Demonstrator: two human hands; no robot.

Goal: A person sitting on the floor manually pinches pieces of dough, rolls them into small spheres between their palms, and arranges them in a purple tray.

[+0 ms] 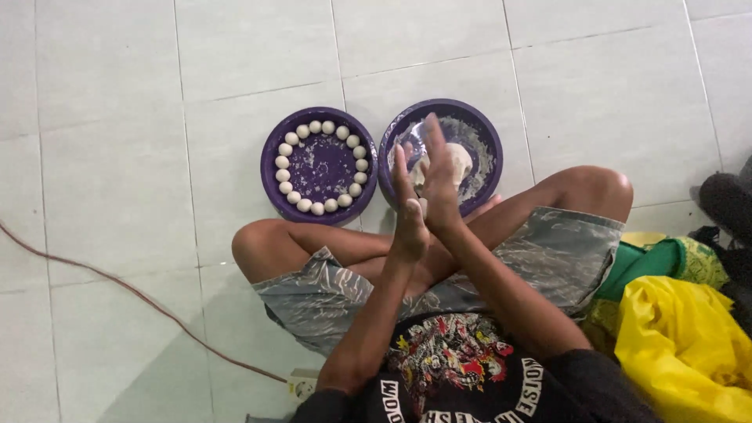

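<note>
2 hands, the left hand (409, 205) and right hand (439, 176), are pressed palm to palm above the dough bowl (484, 135); rolling seems underway, and the ringed bowl (270, 168) of balls (316, 208) likely awaits placement

Soft, even indoor light fills the view, moderately bright, with no hard glare. The pale floor tiles (117, 157) carry a dull sheen and darken slightly toward the lower left corner of the floor, where a broad diagonal shadow falls. Faint shadows hug the near rims of the two purple bowls (272, 188). The pressed-together hands (423, 196) are slightly smeared by motion blur. The tile joints bow gently near the edges from wide-angle distortion.
</note>
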